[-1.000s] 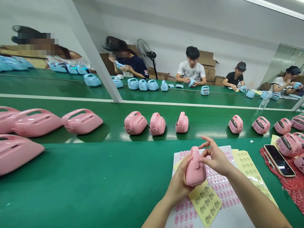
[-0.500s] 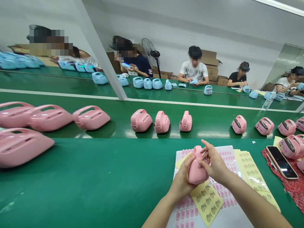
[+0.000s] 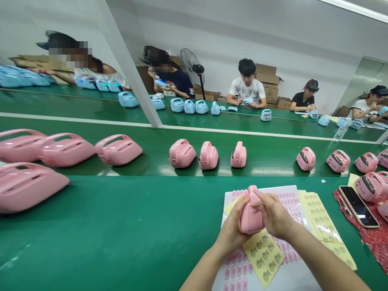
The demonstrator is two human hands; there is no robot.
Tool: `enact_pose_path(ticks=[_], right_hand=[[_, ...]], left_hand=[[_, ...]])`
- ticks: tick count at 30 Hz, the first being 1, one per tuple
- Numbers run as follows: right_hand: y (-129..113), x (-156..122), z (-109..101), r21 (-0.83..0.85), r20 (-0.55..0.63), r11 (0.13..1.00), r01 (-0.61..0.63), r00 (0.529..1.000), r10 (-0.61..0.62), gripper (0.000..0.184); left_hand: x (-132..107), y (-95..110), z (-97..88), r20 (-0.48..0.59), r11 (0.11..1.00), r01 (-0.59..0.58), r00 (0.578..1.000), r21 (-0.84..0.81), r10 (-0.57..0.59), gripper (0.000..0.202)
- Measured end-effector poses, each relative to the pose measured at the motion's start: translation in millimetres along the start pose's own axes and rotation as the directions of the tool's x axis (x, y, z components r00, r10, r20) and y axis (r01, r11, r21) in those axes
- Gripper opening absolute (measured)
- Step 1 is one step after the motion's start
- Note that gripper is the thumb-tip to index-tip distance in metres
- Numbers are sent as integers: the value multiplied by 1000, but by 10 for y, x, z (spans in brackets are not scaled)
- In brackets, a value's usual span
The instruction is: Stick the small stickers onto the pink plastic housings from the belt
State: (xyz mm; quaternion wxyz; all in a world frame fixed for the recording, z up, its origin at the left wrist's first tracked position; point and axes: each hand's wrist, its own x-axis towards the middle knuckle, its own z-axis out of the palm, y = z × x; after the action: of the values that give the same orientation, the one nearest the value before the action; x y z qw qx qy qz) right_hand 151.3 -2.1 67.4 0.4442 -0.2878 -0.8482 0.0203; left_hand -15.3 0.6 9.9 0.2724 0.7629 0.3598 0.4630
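Both my hands hold a small pink plastic device above a white sheet of pink stickers. My left hand cups its left side and bottom. My right hand wraps over its right side, with the thumb pressed on the front face. A yellow sticker sheet lies just under the device.
Rows of pink devices stand on the green belt, large ones at the left, others at the right. More yellow sheets, a phone on red cloth. Across the belt, people handle blue devices.
My right hand's fingers, spread above the device a second ago, have closed down onto its front. The device sits a little lower in my hands.
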Motion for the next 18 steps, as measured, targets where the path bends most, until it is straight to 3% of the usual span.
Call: enact_pose_path(ticks=[3,5,7,10,14,16,18], right_hand=[[112,-44,19,-79,-76,984,-158,985,152,56],[142,-151,11,-109,-126,947,-303,949,289,52],[103,-318,5,-151,-100,893,-425,905,414,47],[-44,-579,42,-332,48,799,-502,837,546,42],[-149,-708,118,-542,162,674,-502,724,670,19],[-108,-663,112,-578,187,637,-509,677,711,6],[-32,-587,79,-584,196,614,-531,642,742,6]], left_hand=[[4,22,15,-9,995,58,998,-83,-59,72],[12,56,14,-42,966,187,979,-179,-198,78],[34,106,-6,-102,897,310,929,-316,-357,85],[104,210,-58,-165,704,358,814,-614,-557,81],[225,379,-117,-28,328,341,655,-881,-755,64],[269,440,-128,-6,253,306,626,-918,-780,50],[292,464,-123,9,220,292,618,-931,-786,40]])
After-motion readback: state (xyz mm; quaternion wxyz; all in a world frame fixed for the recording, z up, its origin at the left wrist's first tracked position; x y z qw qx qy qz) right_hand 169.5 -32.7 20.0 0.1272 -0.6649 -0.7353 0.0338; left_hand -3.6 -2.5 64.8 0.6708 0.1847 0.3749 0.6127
